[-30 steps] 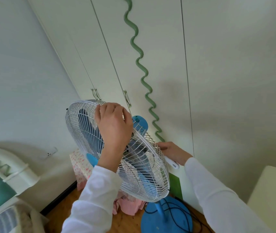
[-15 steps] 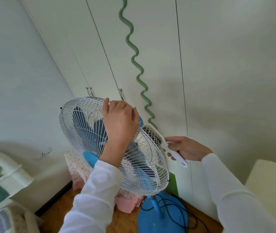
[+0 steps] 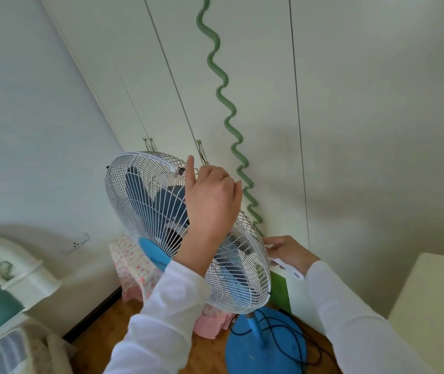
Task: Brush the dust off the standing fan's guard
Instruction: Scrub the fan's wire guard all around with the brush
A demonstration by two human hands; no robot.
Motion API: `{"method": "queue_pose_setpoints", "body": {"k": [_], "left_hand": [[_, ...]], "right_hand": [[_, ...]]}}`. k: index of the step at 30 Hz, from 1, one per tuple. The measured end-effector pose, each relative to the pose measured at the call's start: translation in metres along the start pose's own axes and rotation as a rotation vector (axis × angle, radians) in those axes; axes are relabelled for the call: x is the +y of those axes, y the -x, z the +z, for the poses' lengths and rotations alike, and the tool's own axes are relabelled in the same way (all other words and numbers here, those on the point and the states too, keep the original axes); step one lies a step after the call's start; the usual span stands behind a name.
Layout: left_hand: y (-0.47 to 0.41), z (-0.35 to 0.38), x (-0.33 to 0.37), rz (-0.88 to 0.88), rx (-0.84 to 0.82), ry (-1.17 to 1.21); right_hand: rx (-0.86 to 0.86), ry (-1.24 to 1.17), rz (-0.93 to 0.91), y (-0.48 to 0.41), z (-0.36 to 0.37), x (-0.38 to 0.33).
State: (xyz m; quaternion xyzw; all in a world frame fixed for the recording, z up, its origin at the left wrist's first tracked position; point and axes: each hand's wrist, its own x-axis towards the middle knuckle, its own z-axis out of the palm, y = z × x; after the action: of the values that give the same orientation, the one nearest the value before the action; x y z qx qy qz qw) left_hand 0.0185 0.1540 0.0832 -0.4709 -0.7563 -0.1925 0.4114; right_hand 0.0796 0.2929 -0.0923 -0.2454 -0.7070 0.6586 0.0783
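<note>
A standing fan with a white wire guard [image 3: 145, 201] and blue blades stands in front of me, tilted toward the left. My left hand [image 3: 210, 201] rests on the top right of the guard, fingers curled over its rim and the index finger raised. My right hand [image 3: 287, 252] is behind the guard's right edge and grips the white handle of a brush [image 3: 289, 269]. The brush head is hidden behind the guard. The fan's round blue base [image 3: 264, 346] sits on the wooden floor with a black cord coiled on it.
White wardrobe doors with a wavy green strip [image 3: 226, 122] rise right behind the fan. A pink floral-covered stool [image 3: 131, 263] stands behind the fan on the left. A white headboard [image 3: 7, 279] is at the left, a cream surface [image 3: 431, 306] at the right.
My right hand has dropped lower along the guard's right edge, and the brush head has gone behind the guard. My left hand has shifted slightly and lifted its index finger.
</note>
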Motion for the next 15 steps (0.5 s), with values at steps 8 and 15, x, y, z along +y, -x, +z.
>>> {"method": "queue_pose_setpoints", "body": {"k": [8, 15], "left_hand": [[0.002, 0.002, 0.002, -0.007, -0.063, -0.044], [0.002, 0.006, -0.002, 0.005, -0.024, -0.082]], "right_hand": [[-0.204, -0.325, -0.007, 0.015, -0.035, -0.006], [-0.074, -0.083, 0.081, 0.014, -0.006, 0.01]]}}
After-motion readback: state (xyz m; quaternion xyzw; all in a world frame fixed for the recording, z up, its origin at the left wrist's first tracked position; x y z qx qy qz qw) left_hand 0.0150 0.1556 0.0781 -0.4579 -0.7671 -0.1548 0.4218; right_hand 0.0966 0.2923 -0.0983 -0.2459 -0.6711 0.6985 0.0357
